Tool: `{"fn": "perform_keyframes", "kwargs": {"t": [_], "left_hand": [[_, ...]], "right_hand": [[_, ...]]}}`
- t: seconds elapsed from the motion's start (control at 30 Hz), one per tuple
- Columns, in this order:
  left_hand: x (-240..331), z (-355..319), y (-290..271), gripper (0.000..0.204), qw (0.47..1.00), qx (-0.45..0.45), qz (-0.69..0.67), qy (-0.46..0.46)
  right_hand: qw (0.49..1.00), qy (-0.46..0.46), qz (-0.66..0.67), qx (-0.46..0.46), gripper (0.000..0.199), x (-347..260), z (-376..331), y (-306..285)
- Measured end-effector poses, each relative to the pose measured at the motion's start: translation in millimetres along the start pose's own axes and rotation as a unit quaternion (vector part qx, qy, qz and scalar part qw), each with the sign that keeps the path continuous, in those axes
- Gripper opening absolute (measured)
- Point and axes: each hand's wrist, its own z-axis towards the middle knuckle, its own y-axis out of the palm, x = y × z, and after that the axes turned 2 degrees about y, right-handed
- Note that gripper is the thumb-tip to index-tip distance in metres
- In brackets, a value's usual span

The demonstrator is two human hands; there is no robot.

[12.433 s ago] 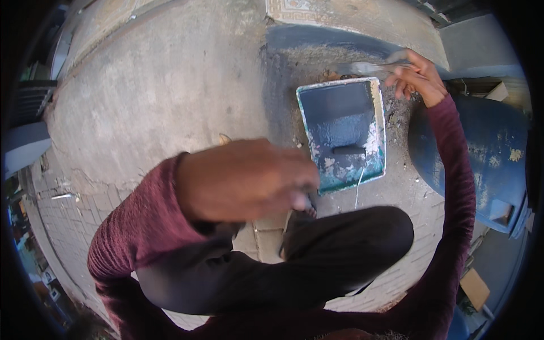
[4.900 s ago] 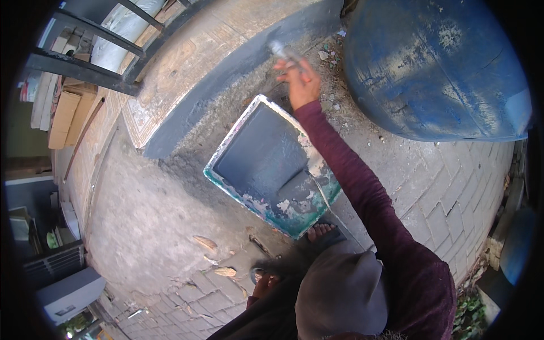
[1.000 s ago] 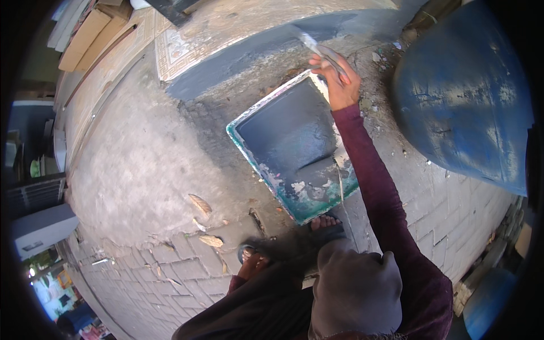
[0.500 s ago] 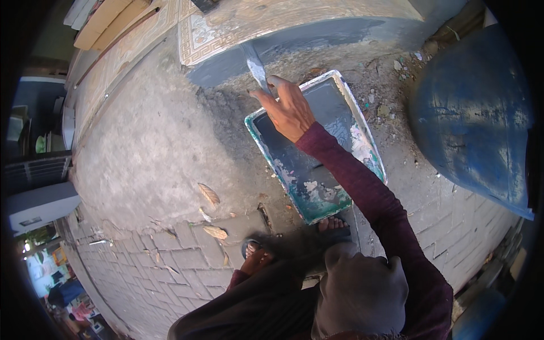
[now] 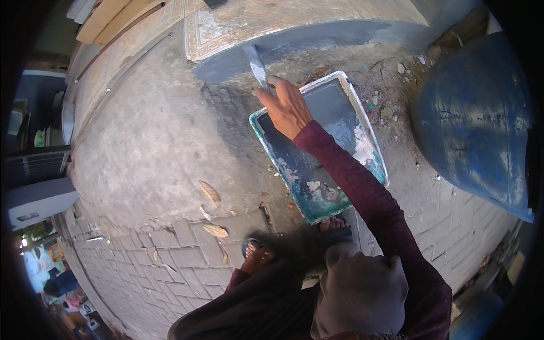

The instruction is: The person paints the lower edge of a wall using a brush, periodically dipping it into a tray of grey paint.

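Right hand point(image 5: 290, 109): holds a flat paintbrush point(image 5: 258, 70), its handle gripped between thumb and fingers; the brush points away from the body and slightly to the left, with its bristle end at the dark grey band point(image 5: 317, 39) on the vertical face of a tiled ledge point(image 5: 306, 14), near the left end of that band.

Left hand point(image 5: 258, 260): located low, beside the sandalled left foot point(image 5: 252, 246); whether its fingers are spread or closed cannot be told.

Paint tray point(image 5: 322, 211): rectangular, green inside with a pale, paint-crusted rim; it lies on the ground in front of the feet, angled, below the right hand and the maroon sleeve point(image 5: 354, 178); dark grey paint point(image 5: 333, 105) covers its far portion, and pale flaking patches mark the near portion and the right wall.

Surroundings: bare concrete point(image 5: 147, 147) extends to the left of the tray, with grey pavers point(image 5: 187, 249) nearer the body; two dry leaves point(image 5: 210, 192) lie near the border between these surfaces; a large, scuffed blue container point(image 5: 476, 122) stands to the right, apart from the tray; loose rubble point(image 5: 385, 110) lies between the two.
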Motion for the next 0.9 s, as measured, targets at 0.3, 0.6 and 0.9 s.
{"fn": "perform_keyframes", "kwargs": {"t": [0.3,0.6,0.9], "left_hand": [[-16.0,-1.0,2.3,0.026,1.000,0.000,0.005,0.004],[-15.1,-3.1,5.0,0.028,1.000,0.011,-0.025,0.006],[-14.2,-2.1,4.5,0.027,1.000,0.002,-0.016,0.007]], "right_hand": [[1.000,-0.005,0.009,-0.014,0.026,-19.4,6.2,13.4],[0.999,-0.037,0.018,-0.007,0.030,-35.0,18.5,38.4],[0.998,-0.041,-0.010,-0.041,0.031,-41.4,18.1,47.6]]}}
